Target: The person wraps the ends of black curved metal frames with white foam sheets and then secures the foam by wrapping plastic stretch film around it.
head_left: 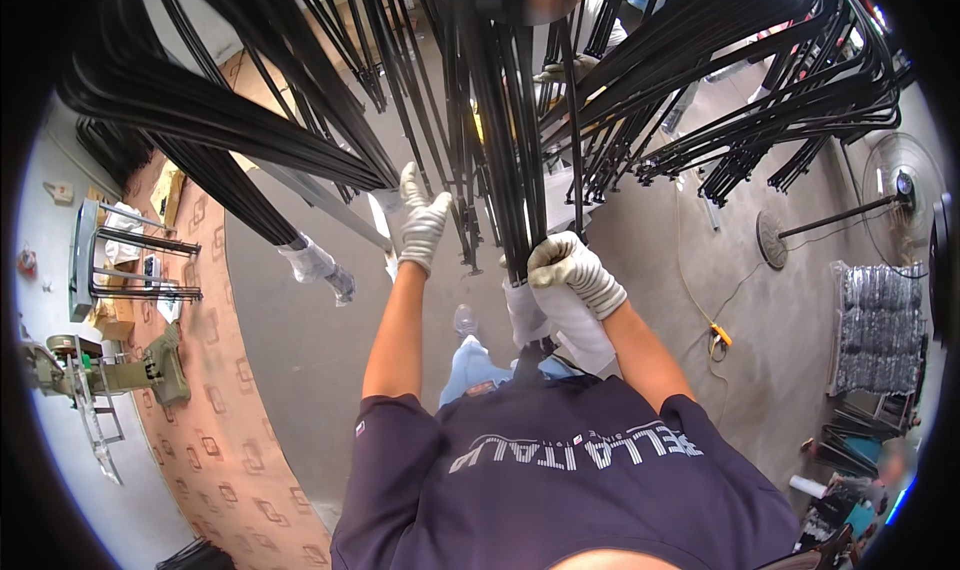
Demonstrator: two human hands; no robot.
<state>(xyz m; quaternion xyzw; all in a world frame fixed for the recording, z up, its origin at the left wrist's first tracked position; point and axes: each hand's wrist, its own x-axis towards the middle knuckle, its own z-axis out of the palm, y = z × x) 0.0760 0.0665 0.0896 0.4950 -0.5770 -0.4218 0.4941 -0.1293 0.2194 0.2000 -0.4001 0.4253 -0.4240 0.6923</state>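
1. Black, slender rods are filling the upper part of the view in dense bundles, their glossy sides catching thin streaks of light. The central bundle (515, 180) is running straight down in front of the person, its lower end reaching the right hand.
2. Off-white, ribbed knit is covering the left hand (423, 225), which is standing open, its fingers extending upward and apart, just beside the ends of a bent bundle (220, 118) whose rods are curving through rounded elbows.
3. The same ribbed knit is stretching over the right hand (572, 270), whose fingers are curling tightly on white wrap (582, 332); the soft, smooth length is hanging below the fist, next to the central bundle.
4. Pale, creased film (524, 312) is surrounding the lower end of that bundle.
5. Crinkled clear plastic (315, 266) is sheathing the end of another bundle, farther left.
6. Beyond the rods, a co-worker's gloved hand (568, 68) is showing partly; I cannot tell whether it is gripping anything.
7. Smooth grey floor (300, 370) is spreading underneath, bordered on the left by a pinkish strip (215, 410) patterned with linked squares.
8. On the right, a fan (905, 185) is displaying a round wire cage, and a shiny, plastic-wrapped stack (880, 315) is forming a blocky shape.
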